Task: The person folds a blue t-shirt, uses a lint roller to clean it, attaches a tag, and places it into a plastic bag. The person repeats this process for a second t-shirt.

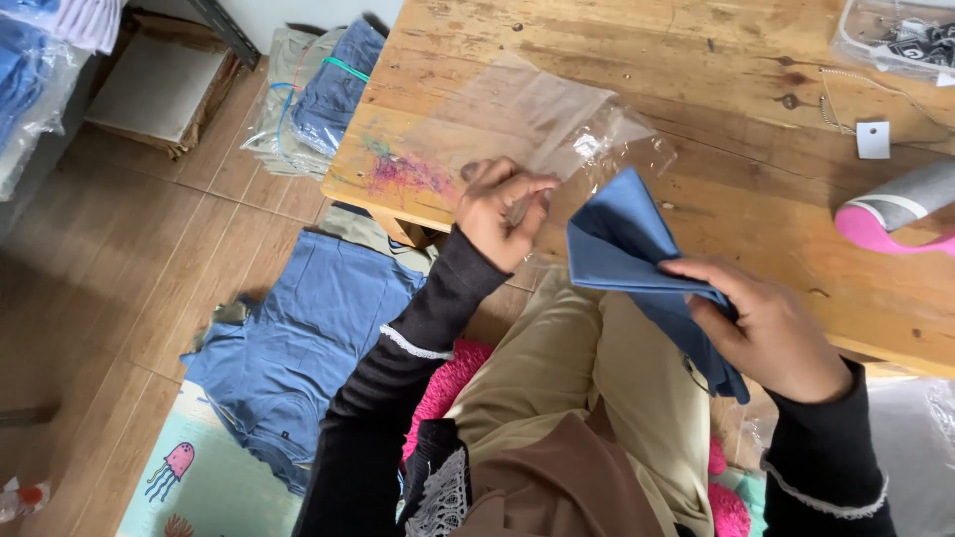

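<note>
Above the desk [617,60] edge we see the left hand [500,214], fingers pinched on the clear plastic bag [537,114]; beside it, the right hand [771,333], fingers clamped on folded blue cloth [622,244]

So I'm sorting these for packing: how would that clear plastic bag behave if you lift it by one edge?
The clear plastic bag looks thin and crinkled, so it would probably sag limp rather than hold shape. It seems very light and likely to slide on the wooden table. The left hand pinches its edge; the right hand holds folded blue cloth.
</note>
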